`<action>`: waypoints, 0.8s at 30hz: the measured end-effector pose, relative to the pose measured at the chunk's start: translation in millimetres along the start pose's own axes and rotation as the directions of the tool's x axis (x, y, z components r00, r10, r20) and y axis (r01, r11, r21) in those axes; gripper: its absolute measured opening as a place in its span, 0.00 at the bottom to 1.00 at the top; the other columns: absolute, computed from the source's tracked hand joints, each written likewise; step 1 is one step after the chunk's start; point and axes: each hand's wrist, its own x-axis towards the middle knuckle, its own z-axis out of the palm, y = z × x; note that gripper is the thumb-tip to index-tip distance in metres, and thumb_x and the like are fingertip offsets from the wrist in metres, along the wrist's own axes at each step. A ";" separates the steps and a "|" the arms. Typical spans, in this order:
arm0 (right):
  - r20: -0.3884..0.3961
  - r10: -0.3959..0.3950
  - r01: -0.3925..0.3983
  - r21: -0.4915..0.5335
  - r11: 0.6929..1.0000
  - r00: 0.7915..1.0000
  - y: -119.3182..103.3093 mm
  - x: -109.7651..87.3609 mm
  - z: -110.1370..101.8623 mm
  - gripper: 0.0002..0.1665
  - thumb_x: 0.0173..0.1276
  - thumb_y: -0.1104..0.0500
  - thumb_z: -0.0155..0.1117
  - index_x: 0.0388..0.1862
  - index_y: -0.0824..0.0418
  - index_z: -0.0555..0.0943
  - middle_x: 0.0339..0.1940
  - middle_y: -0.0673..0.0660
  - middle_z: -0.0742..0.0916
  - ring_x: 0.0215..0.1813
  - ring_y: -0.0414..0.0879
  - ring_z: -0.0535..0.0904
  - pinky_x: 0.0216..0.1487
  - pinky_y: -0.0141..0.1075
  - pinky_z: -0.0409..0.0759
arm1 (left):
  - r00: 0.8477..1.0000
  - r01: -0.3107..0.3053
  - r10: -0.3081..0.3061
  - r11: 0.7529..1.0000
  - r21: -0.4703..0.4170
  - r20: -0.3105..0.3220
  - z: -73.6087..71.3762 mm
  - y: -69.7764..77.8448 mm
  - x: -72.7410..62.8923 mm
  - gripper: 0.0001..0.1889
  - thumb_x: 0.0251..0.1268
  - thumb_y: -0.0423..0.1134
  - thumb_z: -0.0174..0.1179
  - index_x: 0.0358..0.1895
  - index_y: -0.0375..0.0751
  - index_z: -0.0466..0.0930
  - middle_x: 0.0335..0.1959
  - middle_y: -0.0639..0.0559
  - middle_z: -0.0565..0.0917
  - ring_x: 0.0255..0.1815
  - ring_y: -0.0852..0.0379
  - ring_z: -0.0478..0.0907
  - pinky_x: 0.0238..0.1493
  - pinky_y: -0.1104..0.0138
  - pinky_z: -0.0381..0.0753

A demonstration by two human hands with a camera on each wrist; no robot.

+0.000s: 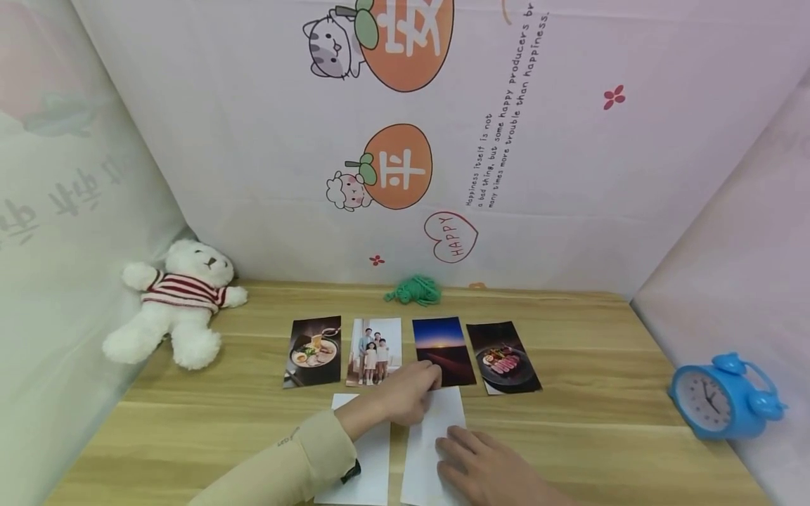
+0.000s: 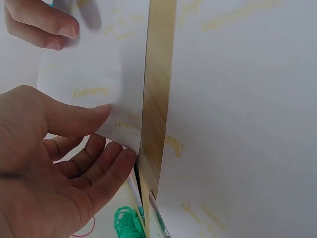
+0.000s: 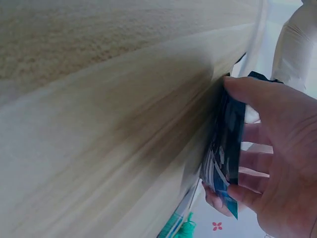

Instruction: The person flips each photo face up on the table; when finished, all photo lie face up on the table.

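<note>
Two photo cards lie with their white backs up at the front of the table. My left hand (image 1: 411,393) pinches the far edge of the right photo card (image 1: 430,436). In the left wrist view, the thumb of that hand (image 2: 64,144) lies on the white back and the fingers are at the card's edge. My right hand (image 1: 484,467) holds the same card by its right side. In the right wrist view, this hand (image 3: 277,148) has thumb and fingers around the card's dark glossy face (image 3: 228,144). The left photo card (image 1: 373,457) lies under my left forearm.
Behind lie photos of a noodle bowl (image 1: 313,351), a family (image 1: 375,351), a sunset (image 1: 444,348) and a meat dish (image 1: 504,358). Green yarn (image 1: 416,290) sits at the back. A white teddy bear (image 1: 183,302) is left, a blue alarm clock (image 1: 721,397) right.
</note>
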 end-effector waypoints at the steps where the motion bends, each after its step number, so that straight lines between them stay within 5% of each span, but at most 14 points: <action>1: -0.008 0.002 -0.002 0.005 1.000 1.000 0.6 0.4 -1.5 0.39 0.74 0.21 0.41 0.53 0.47 0.84 0.61 0.51 0.86 0.62 0.50 0.84 0.58 0.39 0.87 | 1.000 -0.004 0.004 1.000 -0.023 -0.011 -0.6 -0.7 0.0 0.12 0.61 0.30 0.67 0.40 0.49 0.76 0.36 0.59 0.76 0.35 0.64 0.69 0.39 0.73 0.74; 6: -0.062 0.019 -0.016 0.051 0.999 0.998 3.8 1.9 -9.4 0.38 0.73 0.21 0.44 0.50 0.47 0.86 0.59 0.50 0.87 0.62 0.49 0.83 0.60 0.42 0.86 | 0.999 0.011 -0.023 0.965 -0.262 -0.044 -3.5 -4.1 0.7 0.02 0.72 0.38 0.62 0.40 0.46 0.81 0.34 0.57 0.79 0.31 0.66 0.71 0.35 0.74 0.74; 12: -0.179 0.021 -0.015 0.036 0.999 0.984 4.8 4.2 -10.8 0.34 0.74 0.24 0.48 0.42 0.48 0.86 0.57 0.50 0.89 0.61 0.48 0.84 0.60 0.41 0.86 | 0.988 0.131 -0.154 0.828 -0.546 0.004 -5.0 -5.4 2.4 0.19 0.79 0.57 0.52 0.35 0.47 0.80 0.27 0.56 0.77 0.26 0.61 0.71 0.29 0.69 0.70; 18: -0.251 0.036 -0.033 0.015 0.999 0.967 5.2 7.4 -9.5 0.33 0.74 0.24 0.49 0.33 0.48 0.86 0.63 0.53 0.87 0.64 0.49 0.82 0.61 0.41 0.87 | 0.984 0.144 -0.180 0.722 -0.677 0.017 -8.9 -6.0 0.3 0.21 0.75 0.61 0.56 0.41 0.44 0.79 0.34 0.50 0.80 0.32 0.52 0.79 0.33 0.66 0.77; 24: -0.266 0.033 -0.027 0.024 0.999 0.963 7.7 9.3 -12.9 0.34 0.73 0.24 0.52 0.33 0.48 0.87 0.66 0.55 0.85 0.67 0.51 0.81 0.60 0.44 0.87 | 0.988 0.118 -0.154 0.659 -0.743 0.019 -11.7 -7.4 1.0 0.21 0.75 0.57 0.59 0.42 0.40 0.78 0.45 0.48 0.83 0.47 0.54 0.82 0.51 0.57 0.90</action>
